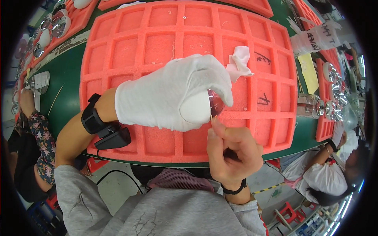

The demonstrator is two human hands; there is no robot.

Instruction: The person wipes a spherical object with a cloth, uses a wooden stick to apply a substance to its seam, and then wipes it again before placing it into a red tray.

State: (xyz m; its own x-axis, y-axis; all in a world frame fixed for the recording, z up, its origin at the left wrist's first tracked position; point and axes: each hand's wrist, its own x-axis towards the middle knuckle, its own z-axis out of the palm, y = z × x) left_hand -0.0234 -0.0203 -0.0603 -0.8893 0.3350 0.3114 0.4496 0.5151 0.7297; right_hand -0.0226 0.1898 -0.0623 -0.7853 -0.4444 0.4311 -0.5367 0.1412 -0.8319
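Note:
My left hand (173,92), in a white glove, is closed around a small shiny rounded part (216,104) with a reddish reflective face; most of the part is hidden by the glove. My bare right hand (232,147) is just below it, thumb and forefinger pinched on a thin stick (213,117) whose tip touches the part's lower edge. Both hands hover over a large red foam tray (130,51) with square compartments. A crumpled white cloth (239,63) lies on the tray just right of my gloved fingers.
Shiny metal reflector parts (332,108) sit on a red tray at the right, and more parts (59,21) at the upper left. A yellow paper (309,70) lies on the green table. A person in a floral sleeve (41,135) sits left; another person (327,177) sits lower right.

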